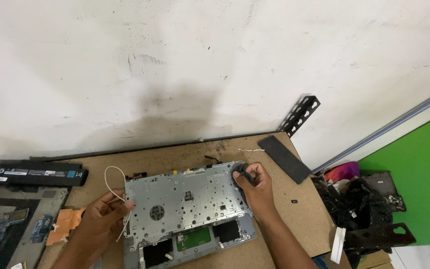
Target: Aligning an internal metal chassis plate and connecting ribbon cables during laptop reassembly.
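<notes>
Scuffed white wall [200, 65]; brown chipboard table [284, 209]; green panel [419, 174] at right; even light.

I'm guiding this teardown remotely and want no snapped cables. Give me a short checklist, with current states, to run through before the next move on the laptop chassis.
1. Left hand steadying the metal chassis panel at its left edge: ok.
2. Right hand gripping the black part at the top right corner: ok.
3. White cable clear of the panel: not ok, it loops by the left fingers.
4. Black part freed from the panel: cannot tell.
5. Panel lying flat on the brown table: ok.
</notes>
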